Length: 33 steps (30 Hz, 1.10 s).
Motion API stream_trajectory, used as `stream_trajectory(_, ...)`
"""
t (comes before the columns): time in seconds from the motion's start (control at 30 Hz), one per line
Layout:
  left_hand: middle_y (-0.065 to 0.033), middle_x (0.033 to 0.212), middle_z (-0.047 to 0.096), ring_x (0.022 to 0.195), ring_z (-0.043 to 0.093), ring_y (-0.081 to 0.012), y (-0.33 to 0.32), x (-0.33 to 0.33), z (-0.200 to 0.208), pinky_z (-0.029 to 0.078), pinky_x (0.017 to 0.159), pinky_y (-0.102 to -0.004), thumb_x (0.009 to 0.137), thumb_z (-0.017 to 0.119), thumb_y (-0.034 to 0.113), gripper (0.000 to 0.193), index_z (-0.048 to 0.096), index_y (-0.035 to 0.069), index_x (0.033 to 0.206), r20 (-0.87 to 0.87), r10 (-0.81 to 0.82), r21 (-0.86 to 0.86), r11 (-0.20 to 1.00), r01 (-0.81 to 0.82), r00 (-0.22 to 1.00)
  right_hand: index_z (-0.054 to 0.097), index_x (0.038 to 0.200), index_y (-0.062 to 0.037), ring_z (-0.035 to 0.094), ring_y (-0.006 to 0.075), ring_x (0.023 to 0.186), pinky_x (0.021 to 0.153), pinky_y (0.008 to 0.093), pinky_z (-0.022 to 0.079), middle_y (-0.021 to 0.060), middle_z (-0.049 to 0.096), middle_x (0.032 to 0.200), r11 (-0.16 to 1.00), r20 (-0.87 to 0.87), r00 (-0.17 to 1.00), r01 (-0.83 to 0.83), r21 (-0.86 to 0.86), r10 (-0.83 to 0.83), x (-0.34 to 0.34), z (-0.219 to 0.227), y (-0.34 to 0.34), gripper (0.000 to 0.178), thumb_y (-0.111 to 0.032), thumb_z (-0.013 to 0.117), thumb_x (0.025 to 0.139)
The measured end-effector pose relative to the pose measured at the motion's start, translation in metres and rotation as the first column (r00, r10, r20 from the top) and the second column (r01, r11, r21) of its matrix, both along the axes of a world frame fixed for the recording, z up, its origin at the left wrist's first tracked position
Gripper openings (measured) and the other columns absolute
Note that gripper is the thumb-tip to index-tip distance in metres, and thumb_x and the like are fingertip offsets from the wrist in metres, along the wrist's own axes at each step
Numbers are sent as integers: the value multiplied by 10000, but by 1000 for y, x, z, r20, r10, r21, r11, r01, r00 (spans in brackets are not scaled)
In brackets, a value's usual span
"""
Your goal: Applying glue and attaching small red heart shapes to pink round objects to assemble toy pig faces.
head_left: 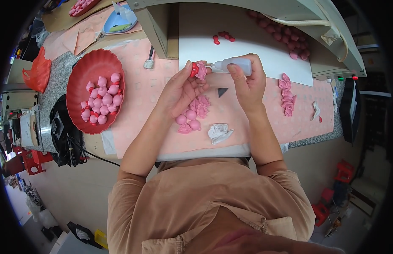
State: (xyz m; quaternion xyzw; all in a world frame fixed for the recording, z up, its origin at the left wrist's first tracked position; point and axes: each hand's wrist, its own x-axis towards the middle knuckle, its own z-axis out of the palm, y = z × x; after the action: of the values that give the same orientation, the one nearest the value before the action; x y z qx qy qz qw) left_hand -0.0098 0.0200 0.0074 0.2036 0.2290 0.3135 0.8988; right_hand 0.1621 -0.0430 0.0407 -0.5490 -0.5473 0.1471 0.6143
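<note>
Beside the red bowl (pixel 95 70) of pink figures (pixel 102 101), crumpled tissue (pixel 219 132) lies.

Both hands are raised side by side, left hand (pixel 181 91) pinching with fingertips, right hand (pixel 247 82) curled closed, forearms angled inward.

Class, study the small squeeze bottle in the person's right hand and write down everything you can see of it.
The squeeze bottle is small, whitish and translucent, plastic by its look, with a slim pointed nozzle. It lies roughly level, nozzle pointing to the person's left. The right hand wraps its body, thumb in front. The nozzle tip meets a little pink and red piece pinched in the left hand, above the pink mat. Its contents cannot be made out.
</note>
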Motion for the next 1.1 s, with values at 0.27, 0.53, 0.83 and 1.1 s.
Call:
stream_trajectory(0.27, -128, 1096, 608, 827, 572, -121, -1, -1, -1, 534, 787, -301, 998, 446, 342, 425, 485, 2, 1251, -9, 4, 3, 1000, -4, 1000, 584, 864, -33, 546, 104, 645, 568, 236, 428, 41, 614, 757, 1000, 39, 999, -8, -7, 9, -1, 2, 0, 235, -222, 721, 836)
stream_trajectory(0.53, -144, 1099, 629, 844, 607, -133, 0, -1, -5, 543, 812, -325, 982, 488, 340, 400, 535, -9, 1173, 25, -2, -8, 1000, 2, 1000, 587, 879, -37, 563, 124, 645, 575, 243, 441, 49, 627, 770, 1000, 116, 993, 2, 0, -2, 2, -1, 0, 245, -232, 727, 830)
stream_trajectory(0.83, -147, 1091, 633, 832, 610, -127, 0, -1, -5, 547, 814, -323, 984, 480, 353, 408, 545, -11, 1157, 1, -13, 2, 1000, 13, 1000, 585, 864, -43, 564, 145, 638, 556, 263, 438, 48, 586, 754, 1000, 155, 988, 1, 29, -5, 2, 0, 1, 255, -248, 731, 823)
stream_trajectory(1.1, -149, 1089, 636, 827, 614, -122, 1, -2, -5, 550, 819, -326, 988, 468, 357, 411, 546, -11, 1152, 9, -28, 7, 1000, 28, 1000, 578, 857, -49, 561, 137, 635, 549, 256, 435, 46, 583, 755, 999, 117, 992, 35, 15, -36, 3, 3, -1, 262, -259, 731, 824)
